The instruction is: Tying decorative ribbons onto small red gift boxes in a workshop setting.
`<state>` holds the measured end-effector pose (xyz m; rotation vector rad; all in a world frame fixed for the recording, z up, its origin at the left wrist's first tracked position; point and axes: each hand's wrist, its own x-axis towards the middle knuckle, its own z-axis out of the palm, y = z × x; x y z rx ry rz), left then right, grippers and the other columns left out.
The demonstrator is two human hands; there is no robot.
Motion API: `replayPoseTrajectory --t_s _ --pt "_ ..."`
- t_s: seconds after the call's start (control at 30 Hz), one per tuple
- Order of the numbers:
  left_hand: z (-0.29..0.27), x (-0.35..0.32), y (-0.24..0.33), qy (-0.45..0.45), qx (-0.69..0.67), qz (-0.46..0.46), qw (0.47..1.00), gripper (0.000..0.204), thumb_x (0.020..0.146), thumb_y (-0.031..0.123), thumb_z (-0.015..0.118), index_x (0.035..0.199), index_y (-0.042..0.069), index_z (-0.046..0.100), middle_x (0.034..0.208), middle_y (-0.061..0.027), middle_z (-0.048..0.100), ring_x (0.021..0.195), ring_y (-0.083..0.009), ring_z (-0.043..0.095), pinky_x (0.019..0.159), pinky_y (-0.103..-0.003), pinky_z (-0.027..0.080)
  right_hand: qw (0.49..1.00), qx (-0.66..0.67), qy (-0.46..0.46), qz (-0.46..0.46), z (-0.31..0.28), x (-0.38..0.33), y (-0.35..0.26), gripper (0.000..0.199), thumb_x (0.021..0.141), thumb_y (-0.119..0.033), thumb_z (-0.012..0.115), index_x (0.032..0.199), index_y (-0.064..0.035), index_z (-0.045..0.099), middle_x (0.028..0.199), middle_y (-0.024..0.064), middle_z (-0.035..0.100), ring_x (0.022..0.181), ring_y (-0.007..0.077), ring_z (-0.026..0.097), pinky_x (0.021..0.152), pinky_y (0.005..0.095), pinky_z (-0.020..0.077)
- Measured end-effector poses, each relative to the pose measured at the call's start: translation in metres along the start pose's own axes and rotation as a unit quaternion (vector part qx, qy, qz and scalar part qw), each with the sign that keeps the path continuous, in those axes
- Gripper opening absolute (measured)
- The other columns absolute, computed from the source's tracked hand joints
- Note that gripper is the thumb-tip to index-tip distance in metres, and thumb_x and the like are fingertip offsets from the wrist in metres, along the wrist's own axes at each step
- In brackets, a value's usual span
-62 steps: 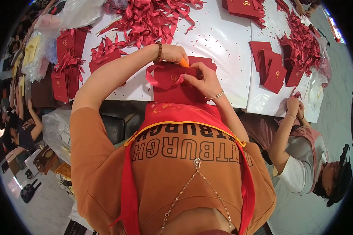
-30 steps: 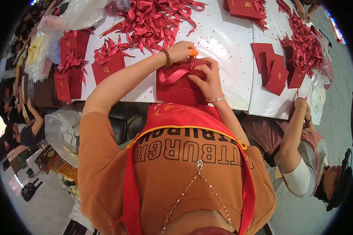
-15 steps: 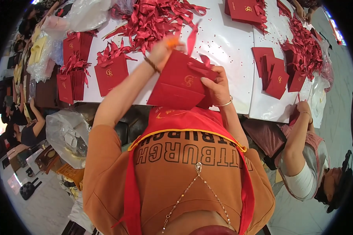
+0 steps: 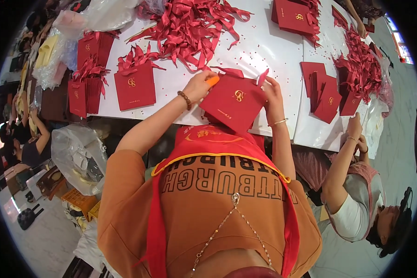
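A red paper gift bag with a gold emblem lies tilted before me at the table's front edge, its front facing up. More red bag material shows beneath its lower left side. My left hand, with an orange cover on one finger, is closed on the bag's upper left edge. At the upper right corner, my right hand grips the bag by its edge, beside the end of a ribbon. A red ribbon runs along the bag's top edge. The fingertips behind the bag are hidden.
A large heap of loose red ribbons lies beyond my hands on the white table. Finished-looking red bags stand at left, with more stacks at far right. A co-worker sits at right beside bags.
The bag has turned from tilted up, its bottom fold showing, to front face up. My left hand has come down to its upper left edge; my right hand has shifted slightly right.
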<state>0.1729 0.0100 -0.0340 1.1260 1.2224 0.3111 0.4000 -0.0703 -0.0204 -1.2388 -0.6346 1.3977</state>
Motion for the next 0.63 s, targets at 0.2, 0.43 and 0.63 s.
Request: replayPoseTrajectory --t_s 0.2,0.43,0.63 --pt "-0.03 0.023 -0.009 0.238 0.37 0.195 0.877 0.028 0.079 0.022 0.057 0.102 0.007 0.055 0.088 -0.0158 0.061 0.078 -0.0341 0.059 0.066 -0.043 0.046 0.979 -0.193 -0.03 -0.06 -0.004 0.012 0.013 0.048 0.073 -0.003 0.066 0.116 -0.0067 0.045 0.096 0.0075 0.057 0.084 0.0142 0.055 0.075 0.0255 0.0461" --pt "-0.052 -0.007 -0.054 0.101 0.363 0.203 0.904 0.03 0.074 0.015 0.058 0.104 0.009 0.056 0.068 -0.0139 0.056 0.062 -0.0275 0.056 0.058 -0.037 0.042 0.811 -0.513 0.013 -0.282 0.002 0.013 -0.001 0.027 0.069 -0.011 0.069 0.093 -0.0069 0.058 0.084 0.0092 0.057 0.074 0.022 0.055 0.069 0.0329 0.0457" --pt "-0.069 -0.046 -0.068 0.024 0.407 0.147 0.901 0.033 0.074 0.017 0.06 0.106 0.009 0.056 0.077 -0.0136 0.06 0.072 -0.0274 0.059 0.065 -0.035 0.045 0.773 -0.555 -0.119 -0.284 0.024 0.011 0.002 0.021 0.066 -0.028 0.071 0.075 -0.0112 0.062 0.084 0.0076 0.056 0.079 0.0279 0.052 0.066 0.0401 0.041"
